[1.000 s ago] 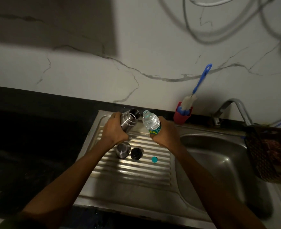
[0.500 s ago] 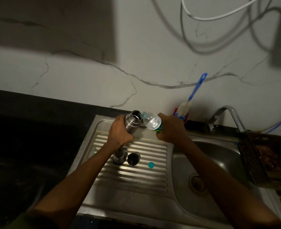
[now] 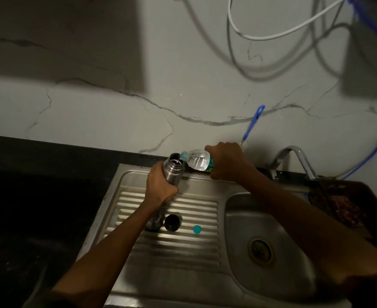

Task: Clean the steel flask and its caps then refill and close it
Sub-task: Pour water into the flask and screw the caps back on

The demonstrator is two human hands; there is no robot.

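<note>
My left hand point(image 3: 161, 187) grips the steel flask point(image 3: 173, 168), which stands open at the back of the ribbed drainboard point(image 3: 183, 243). My right hand point(image 3: 226, 162) holds a clear plastic water bottle point(image 3: 197, 160) tipped almost level, its mouth over the flask's opening. Water shows at the flask's mouth. A steel cup cap point(image 3: 154, 223), partly behind my left forearm, and a black inner cap point(image 3: 172, 222) stand side by side on the drainboard. The bottle's small teal cap point(image 3: 197, 229) lies to their right.
The sink basin point(image 3: 245, 218) with its drain point(image 3: 260, 251) is on the right, a tap point(image 3: 290, 155) behind it. A blue-handled brush point(image 3: 253, 123) leans on the wall behind my right hand. A dark rack point(image 3: 338, 205) sits at far right. Black counter lies to the left.
My right hand has tipped the bottle from upright to nearly level, bringing its mouth over the flask. The left hand keeps its hold on the flask. The view has shifted, showing more of the basin.
</note>
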